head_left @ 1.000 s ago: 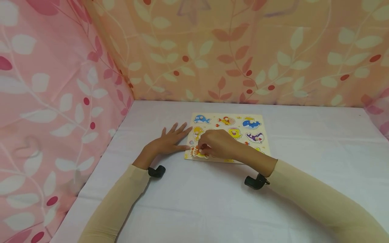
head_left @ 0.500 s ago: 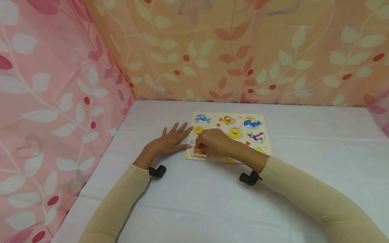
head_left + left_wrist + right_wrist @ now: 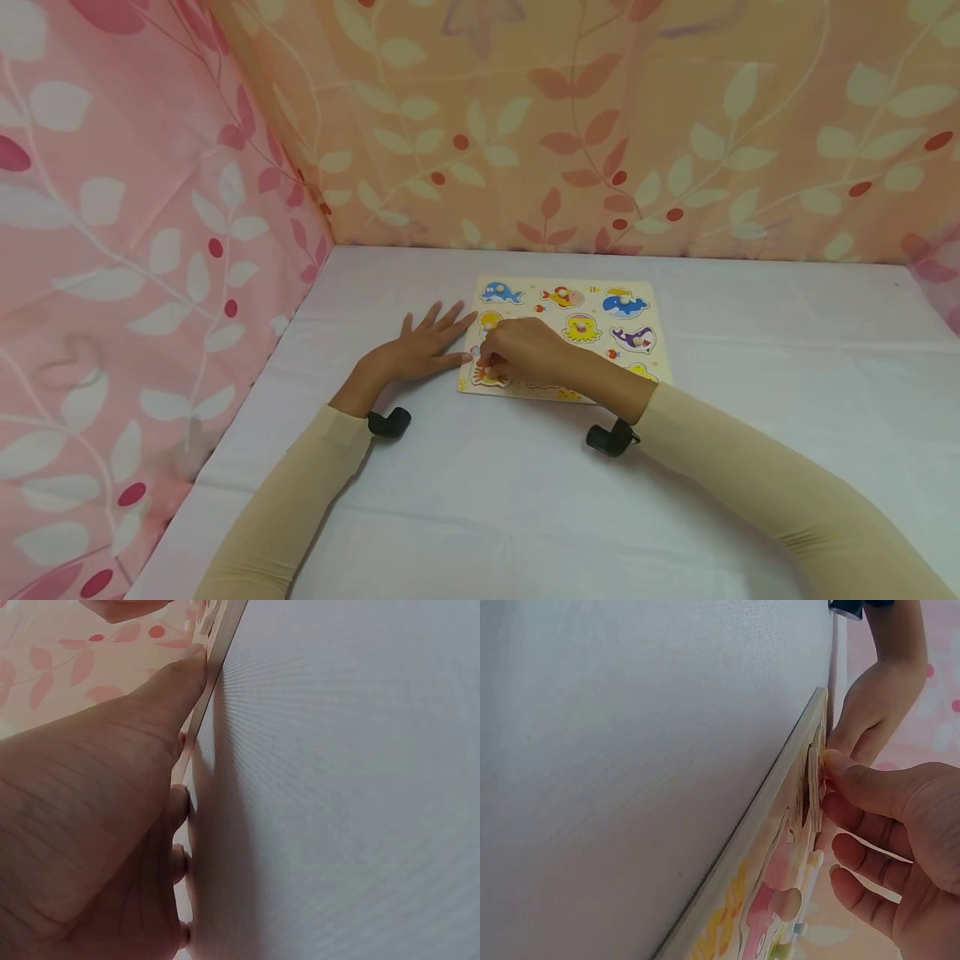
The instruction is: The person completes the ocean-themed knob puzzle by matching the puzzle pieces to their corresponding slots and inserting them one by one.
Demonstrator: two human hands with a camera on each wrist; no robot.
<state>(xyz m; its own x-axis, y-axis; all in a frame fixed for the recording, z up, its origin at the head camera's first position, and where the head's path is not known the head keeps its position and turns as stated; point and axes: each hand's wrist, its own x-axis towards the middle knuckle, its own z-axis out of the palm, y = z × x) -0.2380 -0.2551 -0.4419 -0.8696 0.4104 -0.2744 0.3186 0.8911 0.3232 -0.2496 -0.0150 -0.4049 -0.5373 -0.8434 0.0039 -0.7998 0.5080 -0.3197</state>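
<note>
A wooden knob puzzle board (image 3: pixel 525 282) lies on the white-covered table, with sea-animal pieces on it. My right hand (image 3: pixel 534 354) is over its left half and pinches an orange crab puzzle piece (image 3: pixel 487 380) at the near left corner. In the right wrist view the puzzle piece (image 3: pixel 814 787) stands slightly proud of the board, with a dark gap under it. The fingers hide its knob and part of its picture. My left hand (image 3: pixel 412 352) rests with spread fingers at the board's left side; its thumb touches the edge in the left wrist view.
Other knobbed pieces sit in the board, among them a yellow octopus (image 3: pixel 581 327), a purple whale (image 3: pixel 633 338) and a blue whale (image 3: pixel 625 305). Floral cloth (image 3: pixel 600 125) hangs behind the table and along its left side.
My right hand has moved slightly left with the crab piece, which now lies lower and flatter at the board's corner. My left hand has stayed in place.
</note>
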